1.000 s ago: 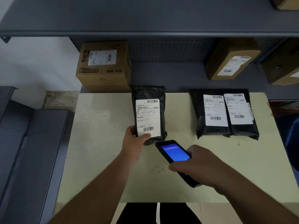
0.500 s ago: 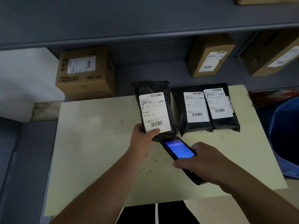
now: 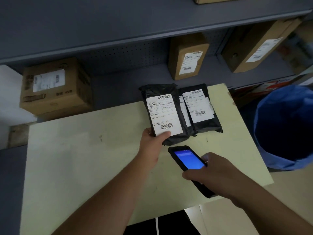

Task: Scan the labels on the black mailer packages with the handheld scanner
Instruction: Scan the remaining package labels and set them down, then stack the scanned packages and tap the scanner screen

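My left hand [image 3: 153,141] grips the lower left corner of a black mailer package [image 3: 162,99] with a white barcode label, thumb on the label. It lies over the left edge of two more black mailers; the right one [image 3: 203,126] shows its label fully, the middle one is mostly hidden. All rest on the pale yellow table [image 3: 84,158]. My right hand [image 3: 213,173] holds the black handheld scanner [image 3: 188,160], its blue screen lit and its top end just below the held mailer.
A grey shelf unit [image 3: 135,31] runs behind the table with cardboard boxes on it: one at the left [image 3: 54,87], two at the right [image 3: 188,56] [image 3: 260,46]. A blue bin [image 3: 286,128] stands right of the table.
My left hand has slid the held mailer to the right until it overlaps the two other mailers. The scanner has followed, staying just below it. The view has swung to the right.
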`<action>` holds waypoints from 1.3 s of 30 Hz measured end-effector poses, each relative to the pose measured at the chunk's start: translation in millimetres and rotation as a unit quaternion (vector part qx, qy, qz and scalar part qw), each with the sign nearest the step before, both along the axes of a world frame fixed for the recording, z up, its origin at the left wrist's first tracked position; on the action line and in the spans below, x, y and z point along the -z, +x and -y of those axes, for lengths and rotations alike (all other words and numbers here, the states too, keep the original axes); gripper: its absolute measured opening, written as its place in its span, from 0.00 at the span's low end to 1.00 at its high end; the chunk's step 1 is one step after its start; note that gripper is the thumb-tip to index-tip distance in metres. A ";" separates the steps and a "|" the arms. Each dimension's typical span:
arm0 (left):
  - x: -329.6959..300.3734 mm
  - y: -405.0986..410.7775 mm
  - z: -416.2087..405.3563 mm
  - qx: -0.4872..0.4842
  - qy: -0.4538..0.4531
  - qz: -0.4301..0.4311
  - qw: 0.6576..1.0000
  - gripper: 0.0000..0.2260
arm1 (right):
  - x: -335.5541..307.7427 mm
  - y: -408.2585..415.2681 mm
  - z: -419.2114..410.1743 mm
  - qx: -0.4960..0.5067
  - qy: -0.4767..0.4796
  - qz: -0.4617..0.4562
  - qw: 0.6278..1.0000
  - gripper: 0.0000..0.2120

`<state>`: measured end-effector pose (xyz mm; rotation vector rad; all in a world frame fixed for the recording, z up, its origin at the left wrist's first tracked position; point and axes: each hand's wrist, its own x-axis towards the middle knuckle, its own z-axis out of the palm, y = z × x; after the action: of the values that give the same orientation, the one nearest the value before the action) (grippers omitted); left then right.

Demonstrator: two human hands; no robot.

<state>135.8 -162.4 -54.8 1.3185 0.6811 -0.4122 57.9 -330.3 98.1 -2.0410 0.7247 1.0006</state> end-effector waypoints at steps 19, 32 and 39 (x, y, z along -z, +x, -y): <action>4.4 39.1 98.5 0.035 -0.015 -0.045 0.998 0.21 | 19.2 -6.5 64.0 0.056 0.002 -0.029 0.998 0.25; 17.1 43.6 107.9 0.077 0.044 -0.057 0.994 0.22 | 22.5 -6.7 69.2 0.069 0.005 -0.029 0.997 0.25; 6.7 36.8 97.4 0.107 0.054 -0.053 0.991 0.19 | 21.5 -11.0 56.6 0.055 0.003 -0.022 0.998 0.27</action>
<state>172.6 -259.8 -61.5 1.4860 0.6595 -0.6309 46.9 -386.9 76.7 -1.9561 0.8470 0.9863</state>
